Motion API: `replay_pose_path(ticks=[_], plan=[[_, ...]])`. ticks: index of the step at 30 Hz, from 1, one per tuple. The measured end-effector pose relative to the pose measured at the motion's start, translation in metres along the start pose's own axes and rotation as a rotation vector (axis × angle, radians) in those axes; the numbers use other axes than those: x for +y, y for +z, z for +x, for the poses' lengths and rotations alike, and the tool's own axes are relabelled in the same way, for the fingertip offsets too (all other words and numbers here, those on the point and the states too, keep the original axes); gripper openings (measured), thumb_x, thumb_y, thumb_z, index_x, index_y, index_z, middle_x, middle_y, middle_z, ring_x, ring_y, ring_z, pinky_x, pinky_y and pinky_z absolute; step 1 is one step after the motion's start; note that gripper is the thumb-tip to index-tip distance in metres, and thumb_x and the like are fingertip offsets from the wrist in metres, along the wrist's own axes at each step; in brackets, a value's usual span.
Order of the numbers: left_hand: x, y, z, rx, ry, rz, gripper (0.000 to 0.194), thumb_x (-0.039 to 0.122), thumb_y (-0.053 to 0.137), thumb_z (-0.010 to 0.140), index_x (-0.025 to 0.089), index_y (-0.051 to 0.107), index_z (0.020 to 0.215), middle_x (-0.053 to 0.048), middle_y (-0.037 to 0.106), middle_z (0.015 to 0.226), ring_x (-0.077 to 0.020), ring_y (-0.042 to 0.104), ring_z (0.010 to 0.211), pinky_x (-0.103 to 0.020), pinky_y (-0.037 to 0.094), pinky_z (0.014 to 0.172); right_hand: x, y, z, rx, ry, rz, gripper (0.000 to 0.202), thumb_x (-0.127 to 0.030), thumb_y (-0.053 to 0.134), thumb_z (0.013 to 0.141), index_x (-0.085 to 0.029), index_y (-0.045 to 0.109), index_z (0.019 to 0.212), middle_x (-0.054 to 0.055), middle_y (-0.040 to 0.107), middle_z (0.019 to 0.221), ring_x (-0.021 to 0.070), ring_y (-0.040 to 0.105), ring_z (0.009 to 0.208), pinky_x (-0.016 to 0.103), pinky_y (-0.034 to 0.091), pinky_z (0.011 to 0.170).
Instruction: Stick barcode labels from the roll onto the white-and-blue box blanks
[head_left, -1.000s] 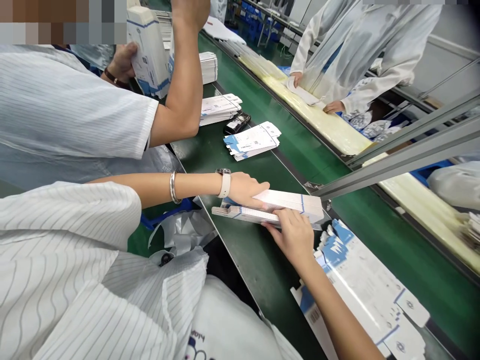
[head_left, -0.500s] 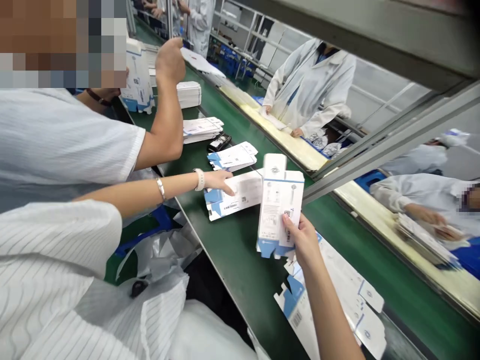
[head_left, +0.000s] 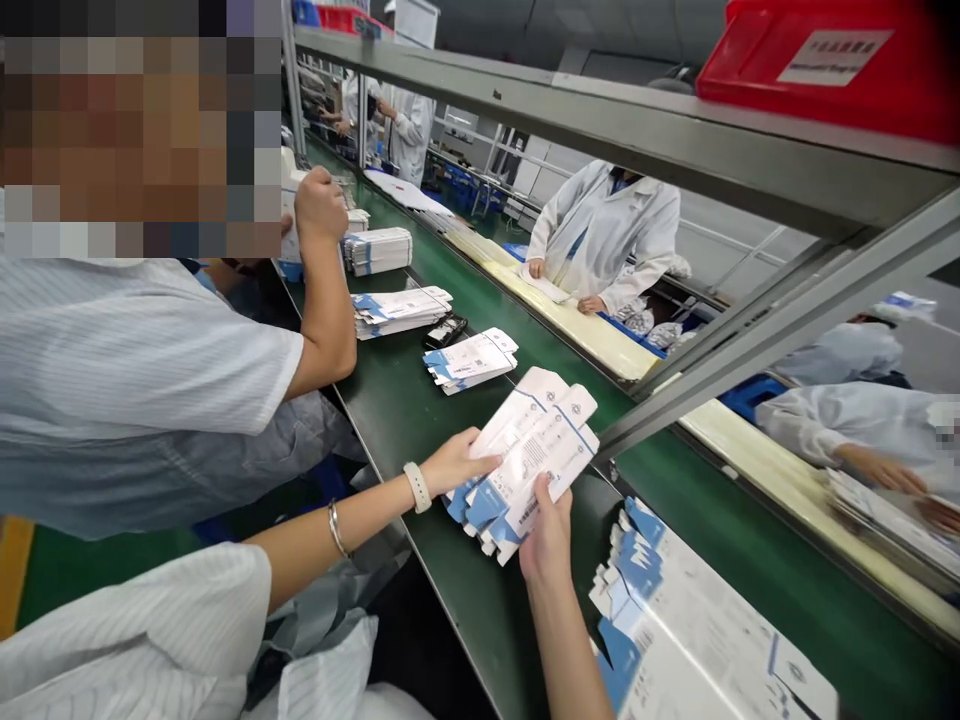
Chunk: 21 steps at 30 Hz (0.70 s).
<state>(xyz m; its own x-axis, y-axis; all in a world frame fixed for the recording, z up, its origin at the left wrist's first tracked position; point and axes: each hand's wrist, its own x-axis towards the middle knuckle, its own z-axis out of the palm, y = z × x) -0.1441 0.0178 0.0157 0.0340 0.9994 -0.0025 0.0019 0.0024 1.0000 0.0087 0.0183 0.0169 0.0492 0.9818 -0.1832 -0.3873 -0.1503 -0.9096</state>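
Above the green bench, my left hand (head_left: pixel 457 462) grips flat folding cartons (head_left: pixel 512 412), white with blue ends, its thumb lying on top. My right hand (head_left: pixel 547 532) pinches the lower right side of another flat carton (head_left: pixel 553 452), which overlaps the ones at my left. How many are in the bunch I cannot tell. To the right of my right forearm lie more flat cartons (head_left: pixel 697 600), spread over one another. Beyond my left hand is a small stack of flat cartons (head_left: pixel 472 358).
A co-worker (head_left: pixel 150 350) sits close on my left. A black object (head_left: pixel 445 331) lies beside further carton stacks (head_left: pixel 403 310). A metal post (head_left: pixel 750 330) slants up from the bench to a shelf with a red bin (head_left: pixel 825 70). Other workers sit across the line.
The carton in my right hand has moved left and tilted over those in my left hand. My left hand has lifted its cartons off the bench. The view has tipped upward.
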Motion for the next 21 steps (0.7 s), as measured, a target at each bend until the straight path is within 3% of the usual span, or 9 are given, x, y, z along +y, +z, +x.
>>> replay_pose_path(ticks=[3,7,11,14,17,21], plan=[[0.006,-0.002,-0.003,-0.032,0.036,0.071,0.056,0.068,0.051,0.073,0.015,0.050,0.090,-0.005,0.061,0.096,-0.0200,0.059,0.092,-0.029,0.047,0.074,0.001,0.008,-0.006,-0.069,-0.029,0.051,0.065,-0.041,0.064,0.076,-0.033,0.035,0.133,0.001,0.049,0.134,0.0166,0.052,0.117,0.037,0.041,0.100],[0.016,-0.008,-0.007,-0.129,0.016,0.180,0.055,0.066,0.045,0.078,0.017,0.050,0.102,-0.007,0.062,0.103,-0.0219,0.060,0.095,-0.029,0.047,0.073,0.006,0.014,-0.012,-0.150,-0.018,0.094,0.063,-0.043,0.059,0.079,-0.035,0.032,0.136,0.001,0.048,0.135,0.0173,0.053,0.116,0.040,0.038,0.103],[0.025,-0.011,-0.006,-0.195,-0.008,0.266,0.060,0.062,0.066,0.064,0.019,0.054,0.103,-0.006,0.064,0.103,-0.0249,0.062,0.094,-0.028,0.048,0.069,0.018,0.014,-0.014,-0.122,0.031,0.072,0.067,-0.044,0.059,0.079,-0.033,0.028,0.137,0.004,0.049,0.133,0.0195,0.055,0.112,0.043,0.042,0.098],[0.032,-0.010,-0.004,-0.156,0.002,0.320,0.071,0.057,0.077,0.050,0.019,0.054,0.105,-0.007,0.062,0.105,-0.0292,0.060,0.097,-0.031,0.048,0.072,0.020,0.014,-0.014,-0.078,0.020,-0.005,0.067,-0.046,0.059,0.078,-0.031,0.029,0.137,0.006,0.052,0.129,0.0197,0.058,0.107,0.040,0.046,0.093],[0.043,-0.008,-0.004,-0.127,0.030,0.347,0.084,0.055,0.080,0.046,0.019,0.047,0.115,-0.010,0.059,0.112,-0.0324,0.056,0.103,-0.036,0.047,0.077,0.006,0.018,-0.017,-0.096,-0.094,-0.065,0.063,-0.043,0.058,0.079,-0.030,0.032,0.135,0.006,0.051,0.130,0.0188,0.057,0.108,0.038,0.045,0.094],[0.056,-0.009,-0.008,-0.169,0.221,0.198,0.084,0.045,0.080,0.054,0.022,0.038,0.123,-0.010,0.054,0.122,-0.0281,0.053,0.110,-0.035,0.045,0.085,-0.018,0.027,-0.026,-0.085,-0.393,-0.074,0.065,-0.033,0.061,0.078,-0.031,0.031,0.135,0.005,0.044,0.136,0.0185,0.050,0.117,0.038,0.038,0.101]])
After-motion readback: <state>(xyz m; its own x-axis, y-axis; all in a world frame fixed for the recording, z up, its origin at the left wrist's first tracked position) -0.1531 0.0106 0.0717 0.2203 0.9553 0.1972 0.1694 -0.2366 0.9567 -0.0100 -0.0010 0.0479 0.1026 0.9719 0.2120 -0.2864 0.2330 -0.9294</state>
